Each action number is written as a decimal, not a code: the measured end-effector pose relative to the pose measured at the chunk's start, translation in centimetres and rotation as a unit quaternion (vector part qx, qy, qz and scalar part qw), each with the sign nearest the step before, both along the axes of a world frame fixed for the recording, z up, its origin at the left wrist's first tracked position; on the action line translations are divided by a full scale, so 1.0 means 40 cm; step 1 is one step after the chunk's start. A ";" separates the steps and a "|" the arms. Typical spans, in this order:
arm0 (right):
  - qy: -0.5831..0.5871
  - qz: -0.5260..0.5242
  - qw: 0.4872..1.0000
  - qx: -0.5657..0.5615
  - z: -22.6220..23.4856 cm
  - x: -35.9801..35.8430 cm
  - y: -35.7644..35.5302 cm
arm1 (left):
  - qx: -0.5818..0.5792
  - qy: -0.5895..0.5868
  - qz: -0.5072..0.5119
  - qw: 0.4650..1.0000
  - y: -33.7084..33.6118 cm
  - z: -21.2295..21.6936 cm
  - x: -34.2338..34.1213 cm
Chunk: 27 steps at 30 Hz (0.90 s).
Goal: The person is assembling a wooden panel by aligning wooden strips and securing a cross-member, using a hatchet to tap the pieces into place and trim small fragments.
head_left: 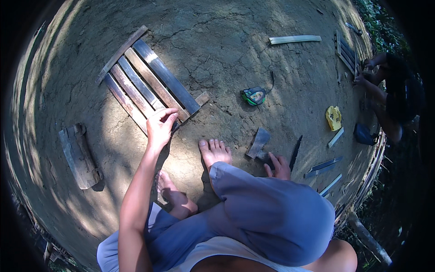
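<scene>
My left hand (pixel 159 127) is over the near end of a slatted panel (pixel 168 78), several dark and brown flat strips laid across two end pieces. Its thumb and fingers are pinched together; whatever may be between them is too small to make out. Down by my right knee, my right hand (pixel 280 167) is closed around the short dark handle of a hatchet, mostly hidden by the fingers. The broad, worn metal head of the hatchet (pixel 258 142) lies just ahead of it on the ground. A dark saw blade (pixel 296 153) rests right beside that hand.
A split log (pixel 79 156) lies at left. Ahead right are a green-and-black tape measure (pixel 253 96) and a pale strip (pixel 295 40). Farther right sit a yellow crumpled wrapper (pixel 333 118) and loose strips (pixel 324 167). Another person (pixel 389 86) works on a similar panel (pixel 346 53).
</scene>
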State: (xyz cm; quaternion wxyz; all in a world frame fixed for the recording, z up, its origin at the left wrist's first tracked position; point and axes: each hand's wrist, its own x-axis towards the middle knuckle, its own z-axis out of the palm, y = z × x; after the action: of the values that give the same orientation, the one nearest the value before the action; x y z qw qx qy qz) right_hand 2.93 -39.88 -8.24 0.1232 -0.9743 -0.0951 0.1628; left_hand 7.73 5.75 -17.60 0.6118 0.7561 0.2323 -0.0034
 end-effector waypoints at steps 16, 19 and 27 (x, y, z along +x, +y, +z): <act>0.072 0.056 0.995 -0.044 -0.039 0.038 -0.001 | 0.033 -0.030 0.003 0.999 -0.063 0.033 0.007; 0.082 0.065 0.994 -0.041 -0.040 0.043 -0.008 | -0.018 -0.018 0.039 0.999 -0.064 0.028 0.001; 0.101 0.053 0.993 -0.024 -0.029 0.057 0.000 | -0.012 0.025 0.056 0.998 -0.080 0.017 -0.001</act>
State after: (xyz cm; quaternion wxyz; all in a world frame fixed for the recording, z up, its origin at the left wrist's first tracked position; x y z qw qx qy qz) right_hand 5.20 -39.88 -9.42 0.1001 -0.9492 -0.1296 0.2686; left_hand 7.70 2.56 -16.92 0.6140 0.7345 0.2889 0.0092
